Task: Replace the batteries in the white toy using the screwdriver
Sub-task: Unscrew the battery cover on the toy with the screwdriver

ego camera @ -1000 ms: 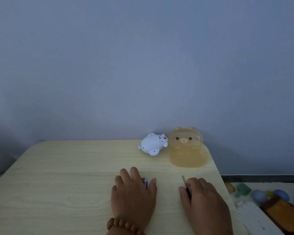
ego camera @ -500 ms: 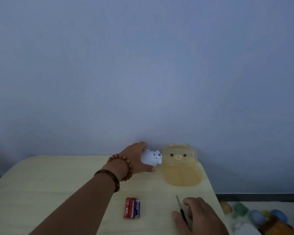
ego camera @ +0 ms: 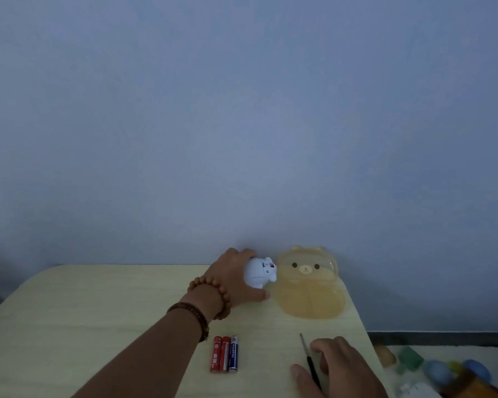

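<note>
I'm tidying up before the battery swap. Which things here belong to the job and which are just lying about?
For the job: white toy, in the left hand; three batteries; screwdriver, under the right hand.

Lying about: bear-faced orange case on the table; coloured toys on the floor.

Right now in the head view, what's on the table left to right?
Red batteries → blue battery → left hand around the white toy → amber bear-face case → screwdriver → right hand resting on it.
</note>
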The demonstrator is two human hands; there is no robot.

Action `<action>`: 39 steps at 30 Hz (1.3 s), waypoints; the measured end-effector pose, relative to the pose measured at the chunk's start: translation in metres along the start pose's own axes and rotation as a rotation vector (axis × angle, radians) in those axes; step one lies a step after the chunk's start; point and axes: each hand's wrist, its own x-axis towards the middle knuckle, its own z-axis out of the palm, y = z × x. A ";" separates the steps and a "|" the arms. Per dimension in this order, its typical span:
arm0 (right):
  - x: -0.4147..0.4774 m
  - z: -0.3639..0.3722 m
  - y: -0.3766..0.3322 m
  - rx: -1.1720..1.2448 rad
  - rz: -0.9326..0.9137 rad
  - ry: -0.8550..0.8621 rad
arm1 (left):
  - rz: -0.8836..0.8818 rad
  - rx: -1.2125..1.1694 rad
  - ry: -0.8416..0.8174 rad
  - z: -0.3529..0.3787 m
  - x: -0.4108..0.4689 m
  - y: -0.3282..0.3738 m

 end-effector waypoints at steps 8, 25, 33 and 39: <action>-0.002 -0.016 0.007 0.175 0.039 -0.021 | 0.280 0.000 0.106 -0.051 -0.094 0.053; -0.017 -0.004 0.010 -0.049 -0.045 -0.021 | 0.162 -0.088 0.032 0.004 -0.182 0.070; -0.013 -0.041 -0.001 0.237 0.031 0.111 | 0.247 -0.042 -0.016 0.011 -0.178 0.057; -0.012 -0.122 -0.026 0.593 -0.110 -0.064 | 0.226 -0.089 0.009 0.015 -0.181 0.057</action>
